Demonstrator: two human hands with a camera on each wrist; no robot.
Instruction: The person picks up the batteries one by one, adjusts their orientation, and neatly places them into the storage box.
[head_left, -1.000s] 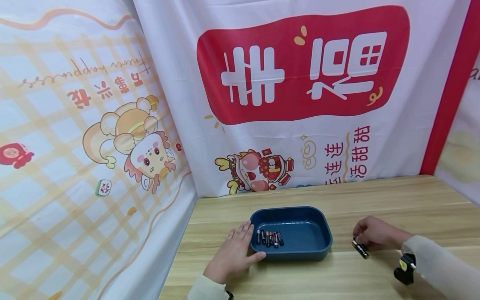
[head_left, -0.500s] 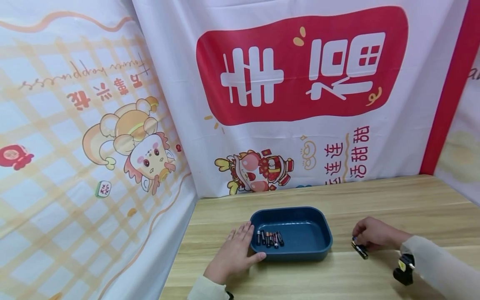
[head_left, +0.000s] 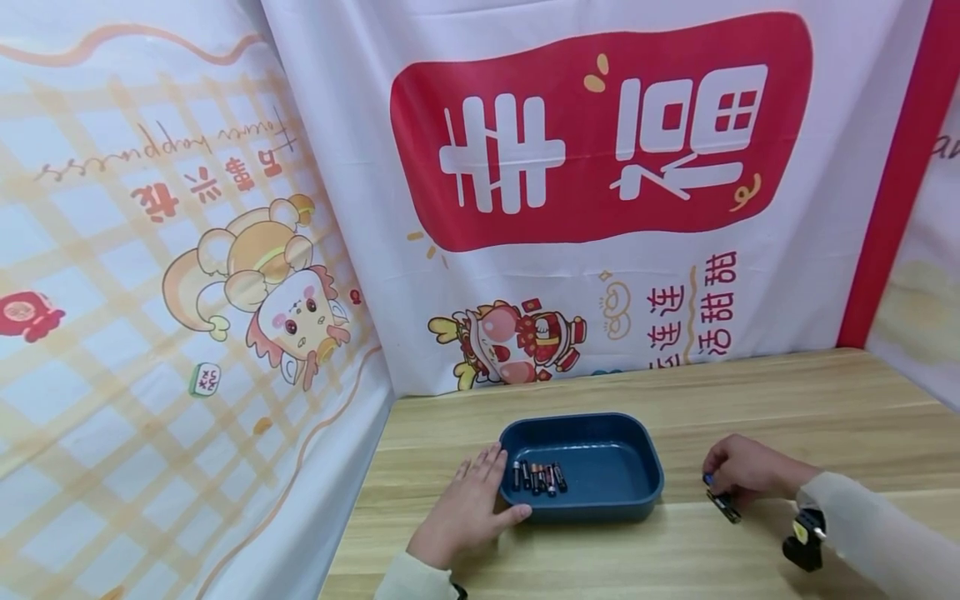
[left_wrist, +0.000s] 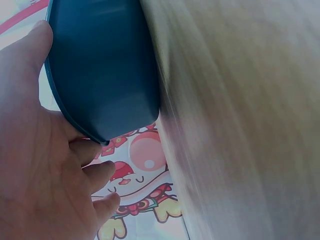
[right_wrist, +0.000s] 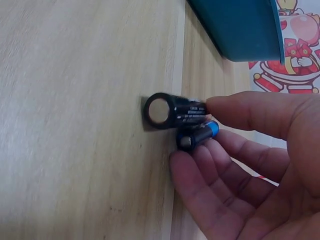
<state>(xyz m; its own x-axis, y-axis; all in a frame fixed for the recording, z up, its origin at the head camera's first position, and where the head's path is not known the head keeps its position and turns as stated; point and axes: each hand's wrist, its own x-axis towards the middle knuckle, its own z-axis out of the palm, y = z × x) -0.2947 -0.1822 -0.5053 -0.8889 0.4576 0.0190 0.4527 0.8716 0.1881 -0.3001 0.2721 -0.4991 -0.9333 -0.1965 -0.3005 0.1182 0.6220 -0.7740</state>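
My left hand (head_left: pixel 467 510) rests on the near left corner of a dark blue plastic tray (head_left: pixel 600 510), fingers along its left side and thumb at the front rim. In the left wrist view the fingers look extended or only slightly bent. Several small batteries (head_left: pixel 540 477) lie at the left end inside the tray. To the right of the tray, my right hand (head_left: pixel 753 467) holds two batteries at the tabletop. In the right wrist view, the thumb touches a thicker black battery (right_wrist: pixel 172 111), while a thinner black-and-blue battery (right_wrist: pixel 197 136) sits between it and the curled fingers.
Everything stands on a light wooden table (head_left: pixel 825 400). White printed cloths hang behind it and on the left, the back cloth (head_left: pixel 337 100) meeting the table's far edge. A black wrist device (head_left: pixel 804 540) is strapped to the right wrist.
The fingers of my right hand have shifted slightly on the batteries, and the thicker one has moved a little toward me. My left hand and the tray hold still.
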